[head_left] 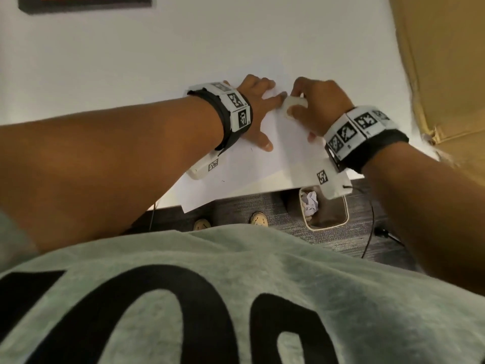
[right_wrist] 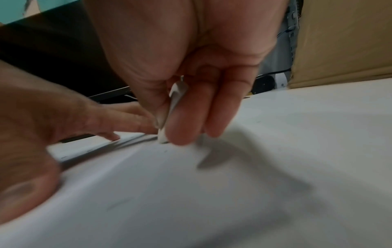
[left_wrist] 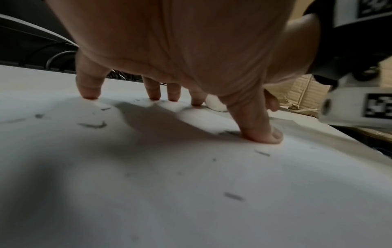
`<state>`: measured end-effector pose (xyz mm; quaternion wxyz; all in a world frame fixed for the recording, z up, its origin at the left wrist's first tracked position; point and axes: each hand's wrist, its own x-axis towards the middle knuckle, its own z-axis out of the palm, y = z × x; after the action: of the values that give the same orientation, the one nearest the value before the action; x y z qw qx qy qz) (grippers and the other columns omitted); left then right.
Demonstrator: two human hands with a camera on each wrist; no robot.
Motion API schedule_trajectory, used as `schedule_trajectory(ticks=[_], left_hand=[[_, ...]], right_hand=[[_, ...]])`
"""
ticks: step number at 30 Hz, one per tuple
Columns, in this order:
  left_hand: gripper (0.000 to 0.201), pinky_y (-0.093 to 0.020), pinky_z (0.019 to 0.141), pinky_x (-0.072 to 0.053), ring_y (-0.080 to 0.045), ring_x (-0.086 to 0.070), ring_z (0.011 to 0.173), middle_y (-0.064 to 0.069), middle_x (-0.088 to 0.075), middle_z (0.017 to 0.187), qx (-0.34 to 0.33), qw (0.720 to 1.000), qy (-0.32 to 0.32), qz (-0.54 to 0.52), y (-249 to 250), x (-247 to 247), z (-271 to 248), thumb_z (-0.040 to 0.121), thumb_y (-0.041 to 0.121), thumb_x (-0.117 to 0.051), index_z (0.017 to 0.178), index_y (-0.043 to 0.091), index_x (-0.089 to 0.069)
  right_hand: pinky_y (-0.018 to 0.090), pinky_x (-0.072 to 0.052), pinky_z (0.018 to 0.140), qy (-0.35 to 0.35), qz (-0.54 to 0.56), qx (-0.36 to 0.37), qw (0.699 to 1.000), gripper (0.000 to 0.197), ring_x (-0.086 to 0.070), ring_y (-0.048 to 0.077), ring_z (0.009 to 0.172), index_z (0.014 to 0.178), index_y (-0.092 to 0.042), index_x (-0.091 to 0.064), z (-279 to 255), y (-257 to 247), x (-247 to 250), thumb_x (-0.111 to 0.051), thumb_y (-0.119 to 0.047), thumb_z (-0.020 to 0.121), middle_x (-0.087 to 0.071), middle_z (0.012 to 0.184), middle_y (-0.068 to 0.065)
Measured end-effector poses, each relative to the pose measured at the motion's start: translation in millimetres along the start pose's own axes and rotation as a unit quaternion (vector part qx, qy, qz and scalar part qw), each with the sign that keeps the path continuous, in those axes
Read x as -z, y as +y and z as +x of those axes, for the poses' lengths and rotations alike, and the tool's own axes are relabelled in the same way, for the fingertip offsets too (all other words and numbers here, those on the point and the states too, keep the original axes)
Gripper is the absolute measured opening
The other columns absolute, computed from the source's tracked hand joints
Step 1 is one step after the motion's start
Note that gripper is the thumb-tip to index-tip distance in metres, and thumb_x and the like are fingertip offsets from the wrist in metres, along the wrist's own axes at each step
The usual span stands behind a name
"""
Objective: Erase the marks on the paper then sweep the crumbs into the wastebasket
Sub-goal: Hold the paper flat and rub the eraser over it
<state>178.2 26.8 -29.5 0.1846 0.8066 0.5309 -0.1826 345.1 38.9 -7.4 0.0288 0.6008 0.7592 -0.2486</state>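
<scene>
A white sheet of paper [head_left: 252, 166] lies on the white table, its near corner hanging over the table's front edge. My left hand [head_left: 258, 109] is spread flat, its fingertips [left_wrist: 90, 94] and thumb pressing the paper down. My right hand [head_left: 312, 106] pinches a white eraser [head_left: 294, 106] between thumb and fingers, its lower end [right_wrist: 163, 137] touching the paper just right of the left fingers. Dark eraser crumbs [left_wrist: 93, 125] and short marks are scattered over the paper [left_wrist: 191, 184]. The wastebasket [head_left: 325, 214] stands on the floor below the table edge, under my right wrist.
The white table [head_left: 131, 74] stretches away beyond the hands. A cardboard box [head_left: 446, 69] stands at the right. A dark object [head_left: 86, 2] sits at the far left. The wastebasket holds crumpled paper [head_left: 309, 202]. A cable [head_left: 370, 232] runs over the carpet.
</scene>
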Motion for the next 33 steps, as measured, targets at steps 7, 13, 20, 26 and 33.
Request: schedule_trajectory(ticks=[7, 13, 20, 26, 33], left_hand=[[0.11, -0.065, 0.102, -0.022, -0.023, 0.0, 0.142, 0.006, 0.002, 0.156, 0.012, 1.0, 0.007, -0.007, -3.2, -2.8, 3.5, 0.064, 0.076, -0.061, 0.148, 0.039, 0.001], [0.112, -0.066, 0.102, -0.022, -0.022, 0.003, 0.143, 0.007, 0.004, 0.157, 0.019, 1.0, 0.003, -0.013, -3.4, -3.7, 5.0, 0.064, 0.076, -0.061, 0.148, 0.039, 0.003], [0.111, -0.069, 0.1, -0.021, -0.024, 0.004, 0.143, 0.007, 0.005, 0.157, 0.028, 0.999, 0.001, -0.023, -3.5, -2.6, 5.1, 0.064, 0.077, -0.06, 0.147, 0.04, 0.003], [0.111, -0.069, 0.099, -0.021, -0.023, 0.004, 0.142, 0.008, 0.004, 0.156, 0.029, 0.999, 0.003, -0.029, -3.2, -3.1, 5.1, 0.063, 0.077, -0.06, 0.147, 0.04, 0.003], [0.112, -0.07, 0.1, -0.02, -0.023, 0.005, 0.143, 0.008, 0.005, 0.157, 0.034, 0.999, 0.003, -0.033, -3.9, -3.1, 4.6, 0.063, 0.078, -0.059, 0.147, 0.04, 0.004]], right_hand=[[0.03, -0.053, 0.046, -0.001, 0.002, 0.005, 1.0, 0.009, -0.066, 0.025, 0.045, 0.1, -0.021, -0.056, -7.1, 3.9, -1.9, -0.054, -0.023, 0.092, -0.066, 0.082, 0.01], [0.026, -0.047, 0.044, -0.056, 0.006, 0.025, 0.998, 0.007, -0.063, 0.017, 0.039, 0.098, -0.024, -0.052, -25.6, 6.6, -11.2, -0.056, -0.024, 0.092, -0.064, 0.072, 0.004], [0.029, -0.052, 0.045, -0.008, 0.002, 0.011, 1.0, 0.007, -0.066, 0.024, 0.043, 0.098, -0.021, -0.054, -8.7, 8.4, -1.8, -0.055, -0.022, 0.091, -0.065, 0.077, 0.009], [0.035, -0.057, 0.049, 0.013, 0.008, 0.007, 1.0, 0.008, -0.066, 0.027, 0.046, 0.099, -0.019, -0.056, 1.4, 3.3, 4.1, -0.054, -0.02, 0.092, -0.063, 0.079, 0.01], [0.027, -0.049, 0.044, -0.028, 0.0, 0.025, 0.999, 0.006, -0.065, 0.023, 0.043, 0.097, -0.022, -0.054, -8.2, 8.5, -6.6, -0.055, -0.023, 0.091, -0.065, 0.075, 0.007]])
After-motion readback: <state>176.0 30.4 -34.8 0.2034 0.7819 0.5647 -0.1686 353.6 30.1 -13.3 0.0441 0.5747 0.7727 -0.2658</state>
